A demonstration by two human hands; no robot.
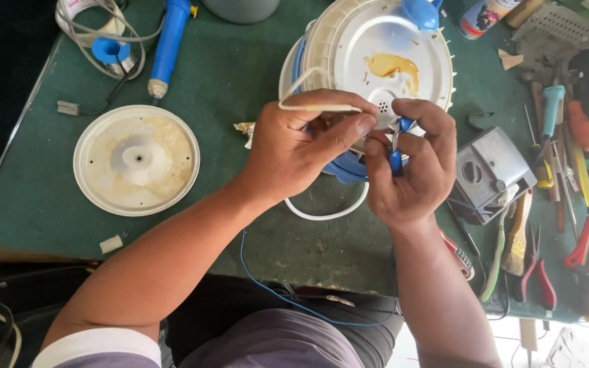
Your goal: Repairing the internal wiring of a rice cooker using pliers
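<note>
A stiff cream-sleeved wire (318,107) is pinched between thumb and fingers of the left hand (294,150). The right hand (410,167) is curled shut around a small blue-handled tool (395,158). Both hover over the ribbed, round white appliance base (376,48), stained amber. Left, a flat discoloured disc (136,159) lies on the green table (226,75); hand tools crowd the right edge.

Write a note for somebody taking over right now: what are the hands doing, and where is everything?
Left hand: pinches a thin white sleeved wire.
Right hand: grips a small blue-handled tool at the wire's end.
Both work over the upturned round white plastic appliance base on the green table.
Done: round cream metal plate lies apart, left.
Left: wire not yet released.
</note>
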